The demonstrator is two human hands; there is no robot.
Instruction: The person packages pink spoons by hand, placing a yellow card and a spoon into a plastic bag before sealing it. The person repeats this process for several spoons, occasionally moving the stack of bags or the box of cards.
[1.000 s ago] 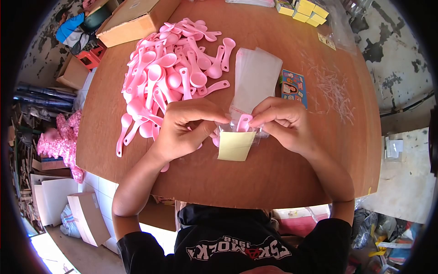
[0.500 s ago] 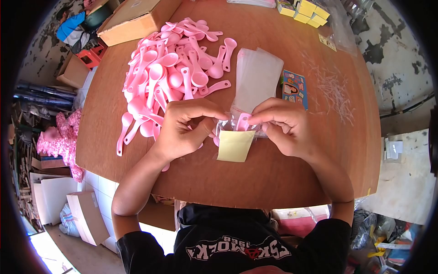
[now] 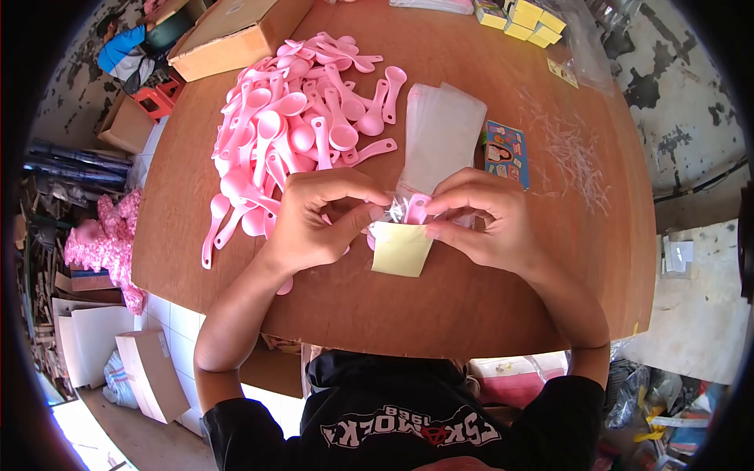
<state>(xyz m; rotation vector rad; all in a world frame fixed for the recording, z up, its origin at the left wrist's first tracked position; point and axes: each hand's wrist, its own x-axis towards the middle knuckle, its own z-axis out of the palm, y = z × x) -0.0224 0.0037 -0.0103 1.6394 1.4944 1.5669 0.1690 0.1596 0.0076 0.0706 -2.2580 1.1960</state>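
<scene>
Between my hands is a clear plastic bag (image 3: 395, 209) with a pink spoon (image 3: 417, 207), whose holed handle end shows at the top. A pale yellow card (image 3: 400, 251) hangs in front and hides the lower part of both. My left hand (image 3: 323, 221) pinches the bag's left edge between thumb and forefinger. On the other side, my right hand (image 3: 488, 222) has its thumb on the card's upper right corner and its forefinger by the spoon handle. A stack of clear plastic sleeves (image 3: 444, 129) lies just beyond my fingers.
A large heap of pink spoons (image 3: 294, 118) covers the table's left side. To the right are a blue printed card (image 3: 506, 153) and scattered clear strips (image 3: 577, 161). A cardboard box (image 3: 236, 35) and small yellow packs (image 3: 534, 20) stand at the back. A person (image 3: 122, 51) is at far left.
My right thumb has come up onto the card's upper right corner. The card has shifted slightly left, and the bag's top looks more crumpled near my left fingers.
</scene>
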